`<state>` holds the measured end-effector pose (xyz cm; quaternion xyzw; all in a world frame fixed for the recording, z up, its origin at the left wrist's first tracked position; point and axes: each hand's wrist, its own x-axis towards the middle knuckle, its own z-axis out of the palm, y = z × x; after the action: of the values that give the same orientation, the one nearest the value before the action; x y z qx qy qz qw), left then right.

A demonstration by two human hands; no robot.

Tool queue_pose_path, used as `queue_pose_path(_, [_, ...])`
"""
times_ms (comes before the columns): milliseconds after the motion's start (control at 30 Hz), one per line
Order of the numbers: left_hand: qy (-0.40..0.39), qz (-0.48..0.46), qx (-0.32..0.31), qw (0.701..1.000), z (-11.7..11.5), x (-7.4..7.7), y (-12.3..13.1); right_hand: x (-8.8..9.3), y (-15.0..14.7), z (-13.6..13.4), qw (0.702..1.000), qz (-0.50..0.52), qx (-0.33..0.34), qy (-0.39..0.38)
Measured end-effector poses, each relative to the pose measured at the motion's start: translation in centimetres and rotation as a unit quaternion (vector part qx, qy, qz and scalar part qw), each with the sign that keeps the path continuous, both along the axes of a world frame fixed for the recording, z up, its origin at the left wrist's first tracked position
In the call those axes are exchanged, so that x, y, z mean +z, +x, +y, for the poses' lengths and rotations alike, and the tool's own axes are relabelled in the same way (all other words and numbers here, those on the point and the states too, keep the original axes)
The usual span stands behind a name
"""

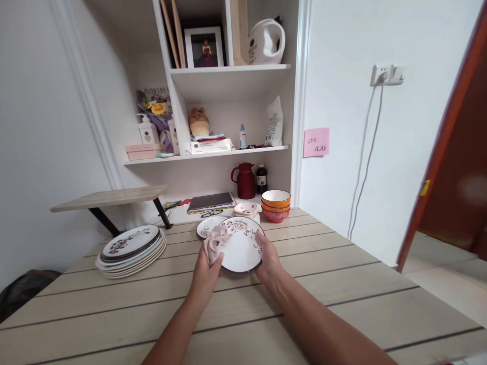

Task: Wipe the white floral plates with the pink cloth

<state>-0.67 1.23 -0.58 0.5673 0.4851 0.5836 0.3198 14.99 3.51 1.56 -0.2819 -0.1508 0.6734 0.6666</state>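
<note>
A white plate with a dark floral rim is held tilted above the wooden table. My right hand grips its right edge, fingers closed around the rim. A crumpled pinkish cloth is bunched in my left hand and pressed against the plate's left side. Just behind the held plate lies another small patterned plate.
A stack of several patterned plates sits at the table's left. Stacked orange and red bowls and a small floral bowl stand at the back. Behind are shelves with a red jug, bottles and boxes. A wooden door is at right.
</note>
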Motion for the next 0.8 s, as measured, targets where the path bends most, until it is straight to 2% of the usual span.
queue_pose_path(100, [0.004,0.005,-0.018,1.0,-0.2,0.0,0.6,0.5,0.3,0.1,0.999,0.022,-0.025,-0.042])
queue_pose_path(333, [0.043,0.082,-0.087,0.992,-0.4,-0.8,1.2,0.7,1.1,0.8,0.995,0.041,-0.073,-0.057])
queue_pose_path(500, [0.034,0.185,-0.217,0.958,-2.1,-0.2,1.3,0.0,2.5,2.0,0.994,0.023,-0.097,-0.049])
queue_pose_path(600, [0.039,0.185,-0.259,0.947,-2.7,0.5,0.8,-0.1,3.7,2.4,0.991,0.042,-0.115,-0.048])
queue_pose_path(700, [0.028,0.145,-0.235,0.961,-2.1,0.7,-0.2,0.4,4.4,2.4,0.989,0.058,-0.125,-0.048])
queue_pose_path(800, [0.021,0.065,-0.153,0.986,-0.7,0.3,-1.2,1.1,4.1,1.7,0.994,0.049,-0.091,-0.024])
